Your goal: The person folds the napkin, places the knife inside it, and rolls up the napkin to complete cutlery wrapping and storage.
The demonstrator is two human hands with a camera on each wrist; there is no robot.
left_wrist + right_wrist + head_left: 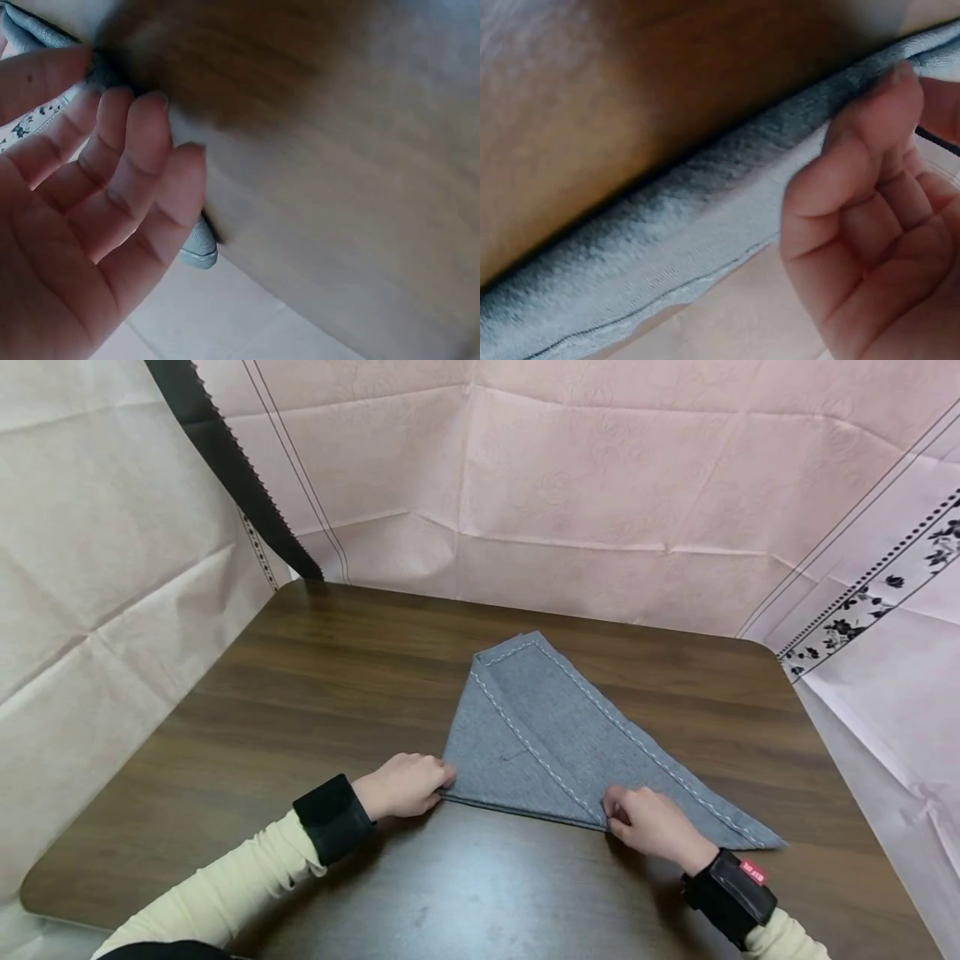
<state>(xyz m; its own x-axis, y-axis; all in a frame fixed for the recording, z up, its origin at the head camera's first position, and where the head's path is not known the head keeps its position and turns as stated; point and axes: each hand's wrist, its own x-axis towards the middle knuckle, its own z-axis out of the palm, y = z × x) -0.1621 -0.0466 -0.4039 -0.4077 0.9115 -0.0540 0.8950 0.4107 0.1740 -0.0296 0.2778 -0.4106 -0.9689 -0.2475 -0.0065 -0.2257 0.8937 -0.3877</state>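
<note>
A grey-blue cloth with white stitching along its edges lies folded on the table, its long point reaching to the right. My left hand pinches the cloth's lower left corner; in the left wrist view the thumb and index finger of that hand meet at the cloth edge. Farther right, my right hand pinches the near folded edge where a stitched line ends. The right wrist view shows the right hand with curled fingers at the cloth's thick folded edge.
The brown wooden table has rounded corners. Behind and beside it hangs pale pink sheeting with a black strip at the left and a floral band at the right.
</note>
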